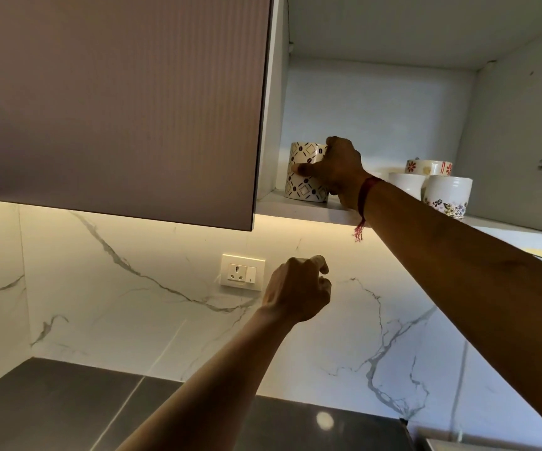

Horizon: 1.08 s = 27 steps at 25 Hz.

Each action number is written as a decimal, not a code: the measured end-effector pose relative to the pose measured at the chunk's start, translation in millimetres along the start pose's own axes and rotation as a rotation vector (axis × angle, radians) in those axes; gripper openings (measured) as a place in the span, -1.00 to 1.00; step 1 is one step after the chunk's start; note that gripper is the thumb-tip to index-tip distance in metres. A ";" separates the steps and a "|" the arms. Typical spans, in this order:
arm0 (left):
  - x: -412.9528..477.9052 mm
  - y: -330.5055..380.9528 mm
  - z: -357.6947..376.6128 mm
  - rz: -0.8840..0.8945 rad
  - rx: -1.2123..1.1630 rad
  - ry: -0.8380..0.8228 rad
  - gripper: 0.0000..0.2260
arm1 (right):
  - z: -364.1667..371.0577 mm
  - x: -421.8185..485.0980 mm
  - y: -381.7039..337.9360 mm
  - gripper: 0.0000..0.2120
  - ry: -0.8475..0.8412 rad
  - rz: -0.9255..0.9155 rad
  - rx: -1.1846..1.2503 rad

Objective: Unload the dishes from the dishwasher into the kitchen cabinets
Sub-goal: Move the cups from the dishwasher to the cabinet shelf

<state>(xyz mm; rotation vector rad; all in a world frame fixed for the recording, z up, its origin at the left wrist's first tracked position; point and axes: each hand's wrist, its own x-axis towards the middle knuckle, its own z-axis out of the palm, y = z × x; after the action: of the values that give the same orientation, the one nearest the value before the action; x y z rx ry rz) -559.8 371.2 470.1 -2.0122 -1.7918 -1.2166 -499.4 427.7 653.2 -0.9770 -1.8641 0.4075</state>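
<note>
Head view: right hand (336, 172) grips the patterned mugs (305, 189) inside the open cabinet (377, 118)

Two patterned mugs stand stacked at the left end of the shelf (295, 207), just beside the cabinet's left wall. The right hand's fingers curl round their right side and the thumb (299, 169) lies across the front where the two meet. A red thread (365, 196) circles that wrist. Further right on the same shelf stand white mugs (406, 185), a floral mug (448, 196) and, on top of them, a red-flowered mug (429, 167) – well apart from the stack. The left hand (297, 292) hovers lower down, in front of the marble wall (100, 304) beside the socket (243, 272), fingers curled into a loose fist with nothing in it. The closed door (116, 109) fills the upper left
</note>
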 end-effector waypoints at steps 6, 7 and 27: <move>0.4 -3.7 -3.9 0.035 -0.019 0.005 -0.79 | -3.9 -9.6 -7.7 -0.21 0.025 -0.131 -0.264; 0.4 -3.3 -5.4 0.047 -0.018 0.018 -0.79 | -5.4 -13.2 -8.9 -0.20 0.052 -0.170 -0.302; -87.1 122.8 76.4 0.157 -0.240 -0.060 -0.81 | -119.3 -238.9 129.0 -0.41 0.102 -0.360 -0.754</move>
<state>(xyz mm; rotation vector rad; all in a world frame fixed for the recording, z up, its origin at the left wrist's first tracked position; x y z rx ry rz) -410.6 322.7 407.9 -2.2918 -1.5400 -1.3932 -285.2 308.8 486.3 -1.0722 -2.0755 -0.5947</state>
